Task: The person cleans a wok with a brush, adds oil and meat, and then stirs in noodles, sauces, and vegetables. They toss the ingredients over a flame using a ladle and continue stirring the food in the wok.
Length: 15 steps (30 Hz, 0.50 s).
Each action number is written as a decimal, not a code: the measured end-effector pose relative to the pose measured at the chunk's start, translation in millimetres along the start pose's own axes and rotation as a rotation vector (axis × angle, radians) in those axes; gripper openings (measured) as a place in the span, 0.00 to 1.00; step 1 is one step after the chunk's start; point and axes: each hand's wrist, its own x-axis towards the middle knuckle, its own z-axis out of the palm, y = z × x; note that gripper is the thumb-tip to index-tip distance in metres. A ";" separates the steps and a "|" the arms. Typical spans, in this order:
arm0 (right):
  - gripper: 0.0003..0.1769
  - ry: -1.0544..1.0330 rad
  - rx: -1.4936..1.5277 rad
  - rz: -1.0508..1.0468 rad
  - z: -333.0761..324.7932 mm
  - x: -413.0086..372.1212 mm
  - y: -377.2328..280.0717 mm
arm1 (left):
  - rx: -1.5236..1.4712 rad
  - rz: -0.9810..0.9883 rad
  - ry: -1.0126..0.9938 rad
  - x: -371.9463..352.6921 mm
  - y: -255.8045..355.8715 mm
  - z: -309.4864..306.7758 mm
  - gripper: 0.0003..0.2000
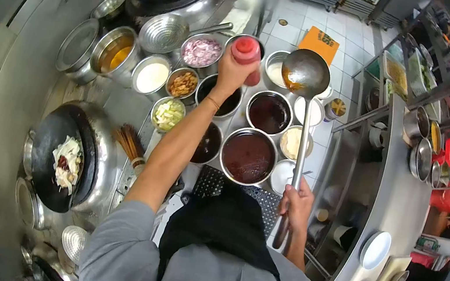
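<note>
My left hand (230,75) reaches forward over the pots, its fingers closed round a red squeeze bottle (246,51). Below it are a pot of dark liquid (225,102), a bowl of fried brown bits (182,83) and a container of chopped onion (202,52). With my right hand (298,204) I grip the handle of a large ladle (305,74) near its end. The ladle's bowl, with some oily brown residue inside, is over the containers at the far right. Off to my left, a black wok (48,142) contains pale sliced food (67,162) with a dark red sauce.
Pots of dark sauce (247,157) stand in front of me. A strainer (163,34) lies by an oil pot (114,51). A bamboo brush (131,145) is beside the wok. Along the right runs a steel counter (371,205) with pans and bowls.
</note>
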 end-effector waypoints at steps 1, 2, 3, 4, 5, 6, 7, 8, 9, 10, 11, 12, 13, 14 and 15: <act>0.27 -0.031 -0.032 0.004 2.5 3.2 0.9 | -0.042 0.014 0.005 7.2 12.8 -12.9 0.30; 0.27 -0.062 -0.063 0.005 6.2 5.6 1.3 | -0.086 0.030 0.009 13.4 28.7 -28.2 0.30; 0.27 -0.080 -0.072 0.025 15.0 7.1 -1.9 | -0.178 0.073 -0.029 18.5 51.2 -47.0 0.29; 0.27 -0.090 -0.079 0.032 23.3 11.2 -0.3 | -0.186 0.090 0.006 16.7 83.2 -67.0 0.27; 0.27 -0.129 -0.127 0.043 33.8 9.2 5.1 | -0.355 0.084 -0.049 13.7 110.0 -106.0 0.27; 0.27 -0.164 -0.167 0.031 44.3 19.1 4.5 | -0.323 0.147 -0.037 14.3 123.4 -127.4 0.26; 0.27 -0.183 -0.236 0.044 53.2 17.5 3.2 | -0.332 0.158 0.015 4.2 139.2 -147.1 0.27; 0.27 -0.188 -0.242 0.043 61.2 16.1 5.6 | -0.342 0.173 0.062 -9.9 150.3 -165.7 0.27; 0.27 -0.187 -0.305 0.039 69.3 15.7 10.7 | -0.276 0.162 0.061 -24.5 149.9 -189.8 0.29; 0.27 -0.180 -0.365 0.032 77.1 15.0 15.6 | -0.214 0.153 0.055 -39.3 149.3 -215.5 0.30; 0.27 -0.196 -0.381 0.015 83.7 13.9 19.3 | -0.210 0.102 0.092 -56.5 152.6 -235.9 0.31; 0.27 -0.183 -0.382 0.014 89.3 12.6 22.8 | -0.206 0.050 0.127 -74.5 155.7 -254.9 0.32; 0.26 -0.192 -0.408 -0.006 94.0 12.2 26.1 | -0.195 0.019 0.182 -92.3 153.4 -273.5 0.32; 0.26 -0.202 -0.436 -0.023 96.2 12.2 30.5 | -0.184 -0.014 0.236 -110.8 148.5 -290.6 0.33; 0.24 -0.177 -0.474 -0.030 94.8 14.2 40.4 | -0.157 -0.038 0.295 -128.2 145.6 -306.8 0.31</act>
